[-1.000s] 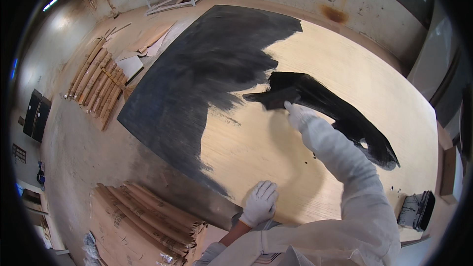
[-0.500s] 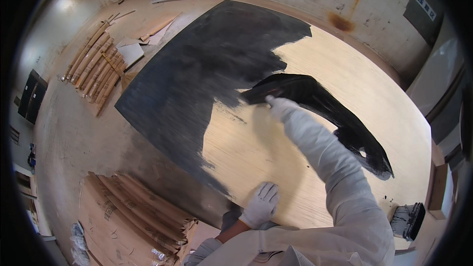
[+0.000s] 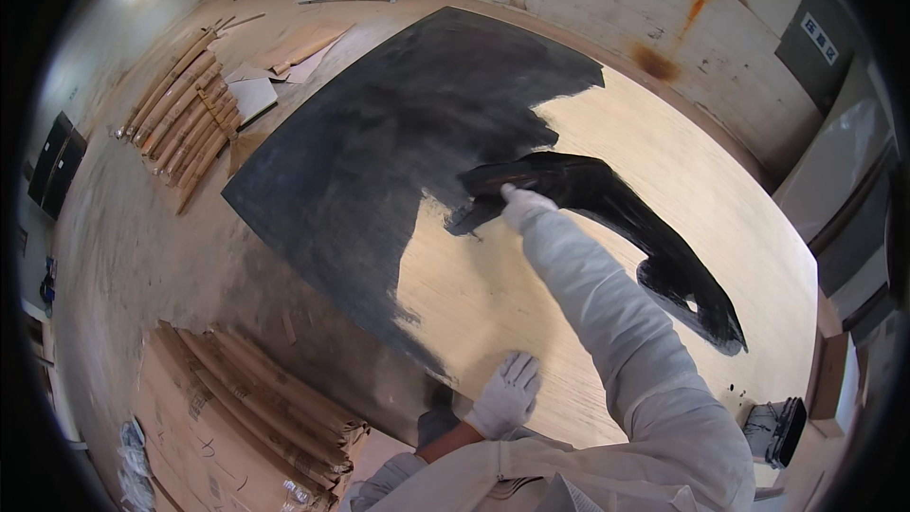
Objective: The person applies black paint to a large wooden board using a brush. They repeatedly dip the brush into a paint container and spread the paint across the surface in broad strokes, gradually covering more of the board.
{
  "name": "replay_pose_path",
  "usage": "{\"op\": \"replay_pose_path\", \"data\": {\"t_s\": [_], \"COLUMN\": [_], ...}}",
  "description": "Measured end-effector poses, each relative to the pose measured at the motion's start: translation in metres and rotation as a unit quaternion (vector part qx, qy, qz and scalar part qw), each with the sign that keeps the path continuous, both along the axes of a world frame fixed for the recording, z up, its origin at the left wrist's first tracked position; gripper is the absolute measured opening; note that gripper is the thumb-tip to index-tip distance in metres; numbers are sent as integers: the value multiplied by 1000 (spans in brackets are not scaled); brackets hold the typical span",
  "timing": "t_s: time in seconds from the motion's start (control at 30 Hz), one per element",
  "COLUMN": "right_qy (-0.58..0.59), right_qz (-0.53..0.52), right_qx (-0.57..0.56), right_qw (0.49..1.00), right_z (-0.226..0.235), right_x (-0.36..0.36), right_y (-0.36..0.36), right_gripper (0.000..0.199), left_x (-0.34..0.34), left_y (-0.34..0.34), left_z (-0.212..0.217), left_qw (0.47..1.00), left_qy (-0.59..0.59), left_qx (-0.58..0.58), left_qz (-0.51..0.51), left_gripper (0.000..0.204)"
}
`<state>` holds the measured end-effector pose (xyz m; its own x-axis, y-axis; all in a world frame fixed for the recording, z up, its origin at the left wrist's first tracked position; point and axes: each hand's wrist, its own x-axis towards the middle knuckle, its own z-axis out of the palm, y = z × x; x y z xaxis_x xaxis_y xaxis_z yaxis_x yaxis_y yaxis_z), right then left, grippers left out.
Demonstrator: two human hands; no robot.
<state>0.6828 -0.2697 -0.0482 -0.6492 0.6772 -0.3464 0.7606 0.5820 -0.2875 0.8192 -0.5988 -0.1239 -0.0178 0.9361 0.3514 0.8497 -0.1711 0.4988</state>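
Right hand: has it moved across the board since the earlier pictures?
Yes. Judged against the board's left corner, the gloved right hand has moved left, closer to the broad black coating.

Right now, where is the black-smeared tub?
In the head view, the black-smeared tub sits at the lower right, by the near right corner of the pale wood-grained panel, right of the person's right sleeve and close to small dark spots.

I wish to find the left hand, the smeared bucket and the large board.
Left hand [image 3: 505,396], head view: back of glove.
Smeared bucket [image 3: 766,431], head view: its side.
Large board [image 3: 479,299], head view: bare pale surface.
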Motion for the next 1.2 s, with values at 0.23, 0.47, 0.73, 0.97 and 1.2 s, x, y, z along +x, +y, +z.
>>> {"op": "replay_pose_path", "data": {"t_s": [0.23, 0.47, 0.73, 0.97, 1.2], "right_qy": [-91, -33, -129, -147, -6], "right_qz": [128, -84, -62, -376, -328], "right_qx": [30, 12, -36, 63, 81], "right_qw": [987, 996, 989, 913, 941], "right_z": [-1, -24, 13, -26, -42], "right_x": [83, 102, 265, 487, 397], "right_y": [-45, 43, -20, 183, 174], "right_gripper": [60, 51, 61, 47, 61], "left_x": [2, 3, -1, 1, 6], "left_y": [-4, 9, 9, 15, 18], "left_z": [-13, -7, 6, 10, 11], "left_qw": [998, 999, 999, 999, 1000], "left_qy": [-32, -27, -25, -25, 15], "left_qx": [44, 30, 22, 9, 15], "left_qz": [24, -15, 7, -19, -2], "left_gripper": [35, 35, 31, 32, 31]}}
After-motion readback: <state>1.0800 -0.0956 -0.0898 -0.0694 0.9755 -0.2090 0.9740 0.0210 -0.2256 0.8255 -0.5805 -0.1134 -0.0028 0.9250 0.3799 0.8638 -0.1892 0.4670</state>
